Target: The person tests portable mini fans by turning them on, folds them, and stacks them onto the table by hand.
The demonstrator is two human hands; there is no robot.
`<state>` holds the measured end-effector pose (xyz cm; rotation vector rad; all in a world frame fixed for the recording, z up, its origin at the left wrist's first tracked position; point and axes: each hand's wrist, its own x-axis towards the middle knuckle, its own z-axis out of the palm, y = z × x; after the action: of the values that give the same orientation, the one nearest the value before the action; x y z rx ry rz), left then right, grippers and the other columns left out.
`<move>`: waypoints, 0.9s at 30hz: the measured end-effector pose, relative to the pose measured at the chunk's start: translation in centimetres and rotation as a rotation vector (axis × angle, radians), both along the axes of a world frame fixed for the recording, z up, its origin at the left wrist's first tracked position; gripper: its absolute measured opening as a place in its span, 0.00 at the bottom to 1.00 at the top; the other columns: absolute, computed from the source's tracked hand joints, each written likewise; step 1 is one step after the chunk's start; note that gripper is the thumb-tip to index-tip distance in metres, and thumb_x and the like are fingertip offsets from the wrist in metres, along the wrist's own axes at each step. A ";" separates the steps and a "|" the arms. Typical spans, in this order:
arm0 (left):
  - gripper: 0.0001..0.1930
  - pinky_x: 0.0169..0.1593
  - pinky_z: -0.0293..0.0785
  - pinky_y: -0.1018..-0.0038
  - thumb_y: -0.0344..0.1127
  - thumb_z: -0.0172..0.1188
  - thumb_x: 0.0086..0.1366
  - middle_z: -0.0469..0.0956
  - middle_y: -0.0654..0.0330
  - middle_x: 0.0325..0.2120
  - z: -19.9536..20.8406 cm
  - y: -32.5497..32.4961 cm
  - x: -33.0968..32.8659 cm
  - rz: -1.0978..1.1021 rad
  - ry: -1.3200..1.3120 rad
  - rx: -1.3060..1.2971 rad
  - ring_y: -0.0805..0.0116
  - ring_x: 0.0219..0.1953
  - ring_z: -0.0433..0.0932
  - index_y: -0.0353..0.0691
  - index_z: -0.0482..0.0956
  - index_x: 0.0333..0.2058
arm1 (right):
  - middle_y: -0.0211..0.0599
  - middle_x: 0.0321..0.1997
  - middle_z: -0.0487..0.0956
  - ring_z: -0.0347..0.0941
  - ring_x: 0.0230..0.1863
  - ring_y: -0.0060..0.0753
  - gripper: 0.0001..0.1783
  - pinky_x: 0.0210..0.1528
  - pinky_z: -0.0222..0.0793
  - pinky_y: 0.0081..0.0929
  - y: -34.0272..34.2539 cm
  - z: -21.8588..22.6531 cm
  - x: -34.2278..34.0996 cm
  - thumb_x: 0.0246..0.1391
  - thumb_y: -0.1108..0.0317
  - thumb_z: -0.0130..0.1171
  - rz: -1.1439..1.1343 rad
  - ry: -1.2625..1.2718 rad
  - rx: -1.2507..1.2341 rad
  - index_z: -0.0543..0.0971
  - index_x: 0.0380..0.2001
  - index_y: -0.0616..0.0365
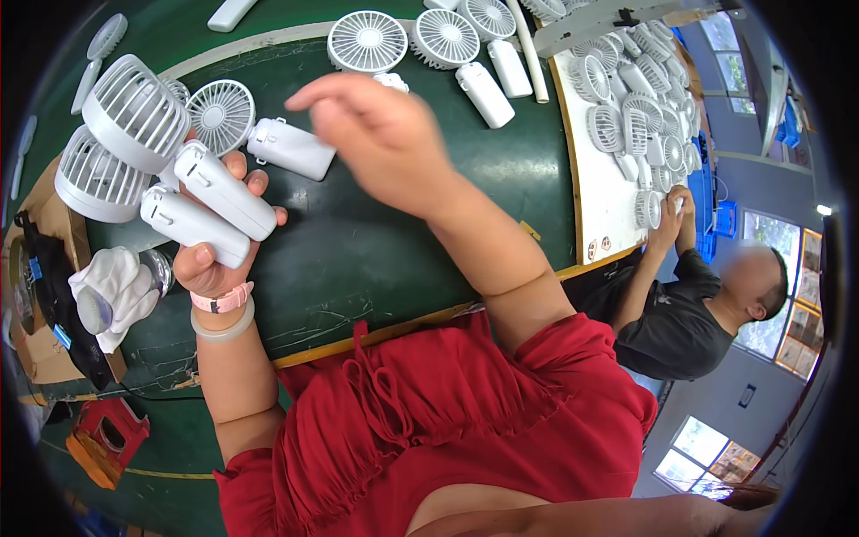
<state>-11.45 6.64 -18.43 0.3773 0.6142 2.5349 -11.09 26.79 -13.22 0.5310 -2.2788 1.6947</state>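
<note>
My left hand (212, 279), with a pink band and a pale bangle at the wrist, grips two white handheld fans side by side. The upper fan (228, 192) and the lower fan (195, 228) have round slatted heads pointing up and left. Behind them, another white fan (219, 116) lies on the green table with its handle (295, 150) towards my right hand. My right hand (380, 139) is above the table beside that handle, blurred by motion. Its foremost finger stretches left, and nothing shows in its grasp.
More white fans (367, 42) lie along the table's far side. At right, a white board (592, 201) carries a heap of fans; a co-worker (684, 313) in a dark shirt handles something there. A cardboard box (36, 345) and a white cloth bundle (125, 291) are at left.
</note>
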 end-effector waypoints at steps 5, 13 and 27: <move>0.48 0.44 0.73 0.56 0.35 0.64 0.40 0.58 0.54 0.43 -0.5 -0.2 -0.2 -0.012 0.052 0.033 0.58 0.47 0.61 0.52 0.45 0.60 | 0.35 0.16 0.74 0.54 0.06 0.18 0.09 0.07 0.46 0.18 1.4 8.4 6.0 0.59 0.62 0.44 0.672 -0.226 -0.974 0.62 0.41 0.49; 0.49 0.43 0.72 0.56 0.35 0.65 0.40 0.58 0.55 0.44 -0.7 0.4 -0.5 -0.038 0.067 0.027 0.58 0.47 0.61 0.52 0.46 0.60 | 0.43 0.29 0.76 0.64 0.11 0.20 0.05 0.13 0.59 0.09 2.3 11.3 6.2 0.58 0.65 0.46 1.062 -0.486 -1.092 0.72 0.33 0.49; 0.51 0.43 0.69 0.58 0.32 0.64 0.37 0.55 0.57 0.42 -0.6 -0.3 -0.6 -0.018 0.025 0.044 0.62 0.45 0.59 0.57 0.44 0.59 | 0.41 0.32 0.76 0.61 0.09 0.17 0.07 0.11 0.59 0.11 3.1 11.7 5.3 0.50 0.74 0.55 1.118 -0.631 -0.997 0.72 0.31 0.46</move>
<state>-12.01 6.30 -19.02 0.4280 0.5630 2.5338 -5.82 29.87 -1.52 1.2106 -0.9129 3.5305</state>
